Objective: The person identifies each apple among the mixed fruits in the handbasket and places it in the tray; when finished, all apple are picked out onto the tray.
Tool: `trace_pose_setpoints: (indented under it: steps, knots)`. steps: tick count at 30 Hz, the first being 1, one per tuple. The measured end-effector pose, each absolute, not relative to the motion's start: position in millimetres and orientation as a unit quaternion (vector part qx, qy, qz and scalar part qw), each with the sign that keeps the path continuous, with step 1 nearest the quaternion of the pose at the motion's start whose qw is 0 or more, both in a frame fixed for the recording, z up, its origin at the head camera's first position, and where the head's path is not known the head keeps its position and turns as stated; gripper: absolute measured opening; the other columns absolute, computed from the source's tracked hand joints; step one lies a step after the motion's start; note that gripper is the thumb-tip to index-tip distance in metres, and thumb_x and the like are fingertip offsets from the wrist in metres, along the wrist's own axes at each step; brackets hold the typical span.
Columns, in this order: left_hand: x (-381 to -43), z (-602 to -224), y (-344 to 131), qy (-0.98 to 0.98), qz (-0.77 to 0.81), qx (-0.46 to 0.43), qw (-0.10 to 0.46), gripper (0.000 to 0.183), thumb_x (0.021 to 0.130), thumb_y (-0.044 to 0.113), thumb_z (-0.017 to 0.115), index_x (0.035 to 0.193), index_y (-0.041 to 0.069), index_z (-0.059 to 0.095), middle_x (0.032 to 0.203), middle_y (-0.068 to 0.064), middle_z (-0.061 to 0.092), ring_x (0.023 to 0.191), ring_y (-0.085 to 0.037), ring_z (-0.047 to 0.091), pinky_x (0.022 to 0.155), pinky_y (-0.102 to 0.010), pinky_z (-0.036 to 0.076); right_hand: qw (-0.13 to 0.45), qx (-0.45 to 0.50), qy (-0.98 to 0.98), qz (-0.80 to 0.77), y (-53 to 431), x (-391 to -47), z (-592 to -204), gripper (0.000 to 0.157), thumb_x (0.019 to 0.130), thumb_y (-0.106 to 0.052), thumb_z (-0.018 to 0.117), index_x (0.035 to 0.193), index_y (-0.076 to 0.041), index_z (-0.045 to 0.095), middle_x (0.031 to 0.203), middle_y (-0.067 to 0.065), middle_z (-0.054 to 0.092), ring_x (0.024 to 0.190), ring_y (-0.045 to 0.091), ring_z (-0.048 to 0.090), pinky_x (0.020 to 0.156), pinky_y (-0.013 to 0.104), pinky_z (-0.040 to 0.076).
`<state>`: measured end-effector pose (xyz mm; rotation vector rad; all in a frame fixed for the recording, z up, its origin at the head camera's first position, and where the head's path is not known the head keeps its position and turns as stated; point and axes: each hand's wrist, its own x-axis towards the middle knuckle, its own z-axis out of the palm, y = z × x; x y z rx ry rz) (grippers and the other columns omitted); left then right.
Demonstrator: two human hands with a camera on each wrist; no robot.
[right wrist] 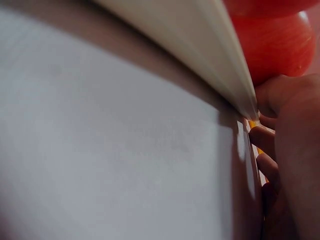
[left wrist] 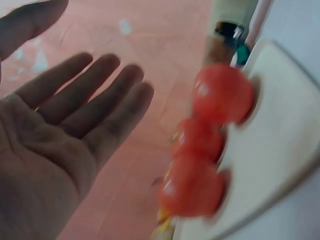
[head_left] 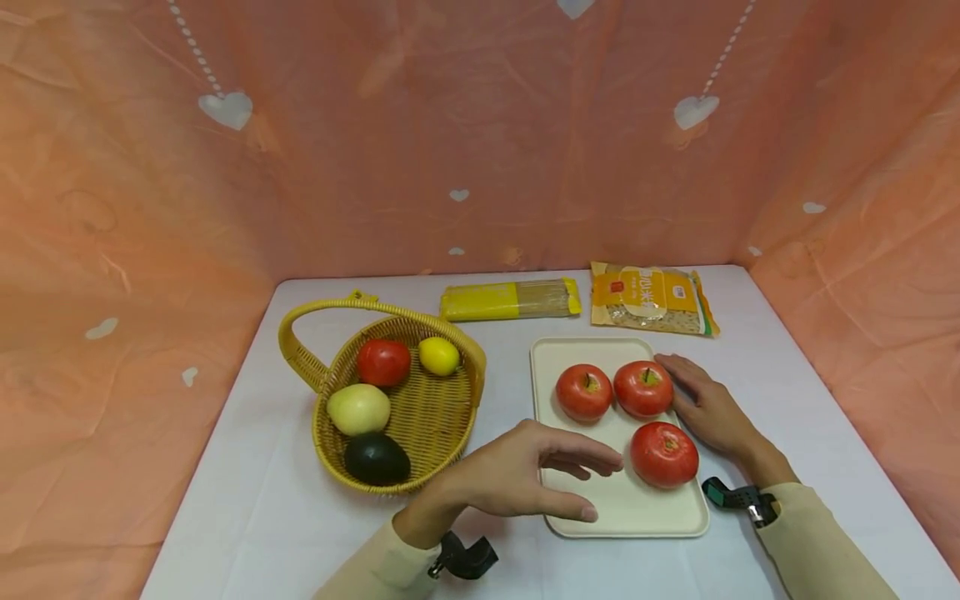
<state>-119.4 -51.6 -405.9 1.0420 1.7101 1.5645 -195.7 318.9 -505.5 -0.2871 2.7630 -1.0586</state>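
Observation:
A cream tray [head_left: 600, 517] carries three red apples, two at the back [head_left: 584, 392] [head_left: 643, 388] and a larger one [head_left: 664, 455] in front. My left hand [head_left: 517, 467] hovers over the tray's left side, fingers extended and thumb apart. The left wrist view shows its bare palm [left wrist: 45, 150] facing the apples, holding nothing. At the tray's right edge rests my right hand [head_left: 716, 417], fingers loosely extended. In the right wrist view its thumb [right wrist: 272, 95] lies at the tray rim [right wrist: 220, 65] below an apple [right wrist: 275, 45], the other fingertips lower beside it.
Left of the tray stands a yellow wicker basket [head_left: 431, 417] with a tall handle, holding a red fruit [head_left: 384, 362], a lemon [head_left: 438, 357], a pale green fruit [head_left: 358, 409] and an avocado [head_left: 377, 458]. Behind lie a noodle pack [head_left: 510, 300] and a grain bag [head_left: 648, 300].

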Motion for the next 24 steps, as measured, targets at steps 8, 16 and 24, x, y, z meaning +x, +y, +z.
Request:
trace_pose_setpoints:
  steps: [8, 16, 24]
  knots:
    - [-118.1, -395.0, -133.5, 0.641, 0.620, 0.377, 0.251, 0.051, 0.099, 0.002, 0.077, 0.148, -0.003, 0.064, 0.148, -0.023, 0.068, 0.137, -0.028, 0.068, 0.114, -0.047, 0.057, 0.086, -0.096, 0.926, -0.356, 320.1, -195.5, -507.1, 0.067, 0.113, -0.035, 0.059, 0.173, -0.017, 0.035, 0.178, 0.025, 0.027, 0.164, 0.054, 0.021, 0.122, 0.084, 0.025]
    - [-128.5, -380.7, -207.1, 0.724, 0.607, 0.284, 0.162, 0.051, 0.101, 0.003, 0.077, 0.149, -0.003, 0.062, 0.146, -0.026, 0.068, 0.134, -0.022, 0.070, 0.112, -0.034, 0.058, 0.087, -0.093, 0.925, -0.357, 319.9, -195.3, -507.6, 0.068, 0.113, -0.036, 0.059, 0.173, -0.017, 0.034, 0.179, 0.025, 0.026, 0.164, 0.054, 0.020, 0.121, 0.084, 0.024]
    - [-145.9, -364.5, -234.6, 0.887, 0.444, 0.107, 0.071, 0.055, 0.101, 0.027, 0.082, 0.149, 0.007, 0.065, 0.138, -0.015, 0.076, 0.125, -0.033, 0.075, 0.105, -0.045, 0.062, 0.086, -0.093, 0.927, -0.352, 319.4, -196.0, -508.4, 0.068, 0.113, -0.036, 0.059, 0.173, -0.017, 0.034, 0.179, 0.025, 0.026, 0.164, 0.055, 0.021, 0.121, 0.084, 0.025]
